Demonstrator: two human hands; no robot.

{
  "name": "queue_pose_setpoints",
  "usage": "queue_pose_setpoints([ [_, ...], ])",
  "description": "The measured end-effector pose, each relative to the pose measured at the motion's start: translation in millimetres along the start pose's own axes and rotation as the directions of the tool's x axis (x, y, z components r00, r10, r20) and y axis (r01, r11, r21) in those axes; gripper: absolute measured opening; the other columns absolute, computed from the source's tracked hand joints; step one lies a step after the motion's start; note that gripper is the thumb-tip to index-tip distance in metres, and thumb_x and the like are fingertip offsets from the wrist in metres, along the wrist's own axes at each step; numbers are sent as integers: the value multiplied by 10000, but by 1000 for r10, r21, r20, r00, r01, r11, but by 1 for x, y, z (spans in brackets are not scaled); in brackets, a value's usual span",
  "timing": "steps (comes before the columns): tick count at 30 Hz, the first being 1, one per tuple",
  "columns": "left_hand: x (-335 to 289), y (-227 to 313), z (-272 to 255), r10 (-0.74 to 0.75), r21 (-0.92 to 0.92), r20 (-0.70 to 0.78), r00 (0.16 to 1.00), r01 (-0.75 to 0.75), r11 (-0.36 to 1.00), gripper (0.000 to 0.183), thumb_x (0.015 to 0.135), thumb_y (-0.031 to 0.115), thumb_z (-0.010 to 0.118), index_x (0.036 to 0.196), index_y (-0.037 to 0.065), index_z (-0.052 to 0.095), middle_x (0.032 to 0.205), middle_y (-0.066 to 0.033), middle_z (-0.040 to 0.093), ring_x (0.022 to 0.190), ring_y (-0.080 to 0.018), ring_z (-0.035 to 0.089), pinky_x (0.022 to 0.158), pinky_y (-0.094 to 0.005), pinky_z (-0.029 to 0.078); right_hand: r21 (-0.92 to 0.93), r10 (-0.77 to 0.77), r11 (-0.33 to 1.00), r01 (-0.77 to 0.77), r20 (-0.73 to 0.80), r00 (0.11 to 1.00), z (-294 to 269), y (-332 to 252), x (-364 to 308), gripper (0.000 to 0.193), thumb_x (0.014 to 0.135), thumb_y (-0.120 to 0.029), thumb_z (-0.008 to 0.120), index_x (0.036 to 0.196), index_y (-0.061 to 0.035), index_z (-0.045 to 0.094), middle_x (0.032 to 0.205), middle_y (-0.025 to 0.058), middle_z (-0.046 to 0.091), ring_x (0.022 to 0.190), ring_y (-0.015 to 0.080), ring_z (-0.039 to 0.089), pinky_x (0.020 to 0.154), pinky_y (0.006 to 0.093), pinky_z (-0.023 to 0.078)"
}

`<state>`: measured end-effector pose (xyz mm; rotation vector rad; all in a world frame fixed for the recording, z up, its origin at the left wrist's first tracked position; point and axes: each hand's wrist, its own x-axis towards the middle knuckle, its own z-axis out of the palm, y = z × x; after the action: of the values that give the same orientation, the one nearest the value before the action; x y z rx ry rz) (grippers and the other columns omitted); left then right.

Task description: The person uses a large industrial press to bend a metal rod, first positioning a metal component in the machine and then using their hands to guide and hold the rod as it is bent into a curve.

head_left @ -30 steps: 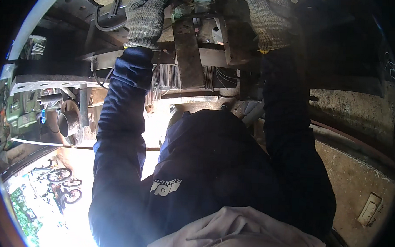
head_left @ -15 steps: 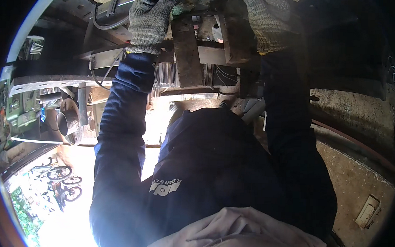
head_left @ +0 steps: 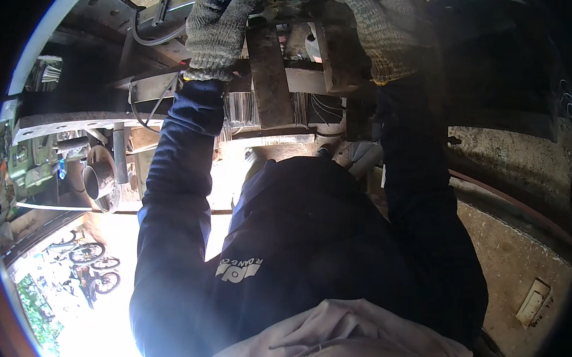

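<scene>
Head view: both hands in grey knit gloves, raised to the top edge of frame, dark blue sleeves running down to the body. Left hand (head_left: pixel 218 31) is curled over the upper end of a flat rusty metal bar (head_left: pixel 269 77), fingers wrapped and gripping the metalwork there; fingertips are cut off by the frame edge. Right hand (head_left: pixel 376 34) rests on a boxy steel bracket (head_left: pixel 331 60) just right of the bar; can't tell if its fingers are closed, they run out of view. The bar is a flat strip, rough and brown, long axis running roughly top to bottom, lower end pointing toward the body. Behind it sits a bank of thin shiny fins (head_left: pixel 241 108), probably a radiator or coil, mostly hidden by bar and sleeve. A black cable (head_left: pixel 153 38) loops over grey angle-iron frame (head_left: pixel 67 117) at left. Bikes (head_left: pixel 85 253) are blown out by glare lower left.
</scene>
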<state>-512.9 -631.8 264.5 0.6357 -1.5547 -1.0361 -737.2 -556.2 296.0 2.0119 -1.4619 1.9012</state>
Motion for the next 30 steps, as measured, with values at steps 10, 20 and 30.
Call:
queue_pose_setpoints([
  [10,-6,24,3,93,123,-7,996,-92,988,230,981,104,641,1190,9,657,1099,-60,709,995,-139,643,886,-286,512,220,430,878,-425,29,903,-12,-56,-2,270,995,-58,603,1253,21,580,1156,90,634,1017,162,636,886,298,535],
  [20,-26,38,-4,-47,79,-155,987,59,995,324,932,177,734,1217,31,685,1038,-85,741,915,-143,707,809,-279,562,348,453,818,-458,101,886,-10,2,-13,403,1029,-270,549,1315,13,522,1134,197,670,949,232,716,615,335,641],
  [30,-59,41,2,-352,-373,-246,903,247,894,372,946,146,709,1284,16,622,1130,-127,703,944,-215,717,764,-324,617,487,644,388,-782,464,608,-46,60,-18,499,1036,-284,462,1395,61,433,1178,278,654,903,318,713,704,304,641],
])
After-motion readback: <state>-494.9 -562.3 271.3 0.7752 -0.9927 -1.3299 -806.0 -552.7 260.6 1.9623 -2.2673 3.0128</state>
